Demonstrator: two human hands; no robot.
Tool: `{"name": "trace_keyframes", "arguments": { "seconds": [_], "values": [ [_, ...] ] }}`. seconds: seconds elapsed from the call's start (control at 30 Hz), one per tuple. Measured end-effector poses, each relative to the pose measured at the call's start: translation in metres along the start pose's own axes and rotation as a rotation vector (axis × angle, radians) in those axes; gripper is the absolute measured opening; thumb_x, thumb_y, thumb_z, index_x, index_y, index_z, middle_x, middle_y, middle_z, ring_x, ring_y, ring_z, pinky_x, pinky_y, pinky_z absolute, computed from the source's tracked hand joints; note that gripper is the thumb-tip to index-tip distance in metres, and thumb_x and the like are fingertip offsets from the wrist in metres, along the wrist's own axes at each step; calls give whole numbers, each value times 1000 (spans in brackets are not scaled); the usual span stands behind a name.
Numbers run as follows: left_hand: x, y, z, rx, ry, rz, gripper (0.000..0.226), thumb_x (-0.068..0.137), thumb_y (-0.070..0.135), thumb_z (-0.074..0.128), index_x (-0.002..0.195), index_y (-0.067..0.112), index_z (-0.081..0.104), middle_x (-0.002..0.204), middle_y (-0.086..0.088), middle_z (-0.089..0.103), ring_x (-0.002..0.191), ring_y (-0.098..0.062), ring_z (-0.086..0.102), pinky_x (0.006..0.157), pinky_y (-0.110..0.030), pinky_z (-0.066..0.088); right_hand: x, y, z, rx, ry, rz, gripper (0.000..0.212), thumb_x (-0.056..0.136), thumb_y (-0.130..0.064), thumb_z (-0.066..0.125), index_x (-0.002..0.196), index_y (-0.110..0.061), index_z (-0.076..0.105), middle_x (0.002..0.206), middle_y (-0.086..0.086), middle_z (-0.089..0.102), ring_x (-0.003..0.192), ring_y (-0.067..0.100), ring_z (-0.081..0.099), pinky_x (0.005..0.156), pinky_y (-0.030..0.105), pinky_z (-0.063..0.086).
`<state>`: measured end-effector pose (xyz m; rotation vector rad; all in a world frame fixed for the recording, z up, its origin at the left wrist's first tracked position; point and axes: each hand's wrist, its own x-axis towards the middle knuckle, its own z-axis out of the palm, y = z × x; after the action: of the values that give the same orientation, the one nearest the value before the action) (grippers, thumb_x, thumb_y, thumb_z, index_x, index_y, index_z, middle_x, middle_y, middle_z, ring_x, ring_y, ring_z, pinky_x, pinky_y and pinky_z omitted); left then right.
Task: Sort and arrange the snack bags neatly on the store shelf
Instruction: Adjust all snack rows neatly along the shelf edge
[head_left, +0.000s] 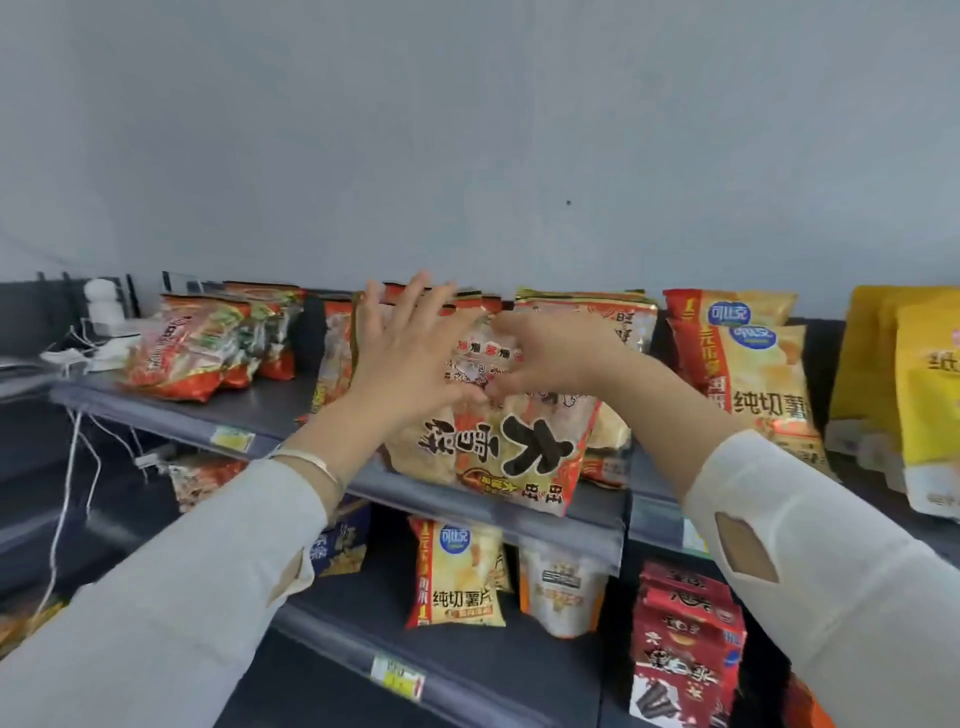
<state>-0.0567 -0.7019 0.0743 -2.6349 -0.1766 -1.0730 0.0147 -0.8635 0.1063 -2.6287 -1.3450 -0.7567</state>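
A large orange-and-cream snack bag (498, 457) lies upside down on the top shelf (270, 410), its lower end hanging over the front edge. My left hand (410, 358) rests flat on its upper left part with fingers spread. My right hand (550, 358) presses on the bag's upper right, fingers curled toward the left hand. Behind them stand more bags of the same kind (587, 317). It is unclear whether either hand actually grips the bag.
Red-orange bags (197, 343) lean at the shelf's left. Chip bags (753, 379) and yellow pouches (914, 384) stand to the right. The lower shelf holds a chip bag (457, 577), a white pouch (563, 592) and dark red bags (685, 649). White cables (72, 478) hang at left.
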Motion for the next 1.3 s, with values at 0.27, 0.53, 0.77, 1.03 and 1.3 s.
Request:
{"name": "trace_keyframes", "arguments": {
  "seconds": [0.27, 0.53, 0.77, 1.03, 1.3],
  "values": [
    [24, -41, 24, -113, -138, -98, 73, 69, 73, 58, 126, 28, 48, 124, 8, 60, 114, -18, 56, 84, -37, 43, 48, -4, 24, -178, 93, -47, 66, 78, -74, 49, 123, -26, 52, 91, -11, 59, 100, 19, 60, 78, 33, 40],
    [49, -58, 53, -253, -86, -384, 76, 72, 73, 56, 131, 26, 44, 127, 2, 58, 113, -25, 56, 78, -37, 46, 72, 41, 80, 329, 365, 346, 74, 91, -53, 52, 151, -21, 21, 155, 12, 24, 140, 34, 25, 111, 49, 28],
    [73, -75, 87, -665, -53, -503, 68, 74, 65, 63, 124, 21, 50, 117, 2, 59, 103, -22, 57, 77, -31, 39, 75, 53, 101, 1207, 508, 712, 79, 88, -56, 54, 151, -28, 16, 153, 7, 31, 133, 30, 40, 106, 45, 35],
    [91, -62, 128, -1628, -21, -600, 55, 69, 52, 75, 114, 24, 59, 109, 7, 63, 101, -19, 60, 77, -45, 54, 70, 41, 103, 1328, 743, 909, 77, 77, -67, 59, 142, -34, 34, 125, 1, 51, 96, 17, 58, 73, 34, 54],
    [48, 19, 176, -1478, -405, -281, 79, 81, 42, 68, 144, 22, 25, 140, -8, 39, 126, -25, 40, 106, -39, 34, 11, 38, 108, 625, 524, 1163, 81, 81, -45, 67, 147, -29, 22, 133, 3, 52, 116, 26, 55, 101, 44, 44]
  ]
}}
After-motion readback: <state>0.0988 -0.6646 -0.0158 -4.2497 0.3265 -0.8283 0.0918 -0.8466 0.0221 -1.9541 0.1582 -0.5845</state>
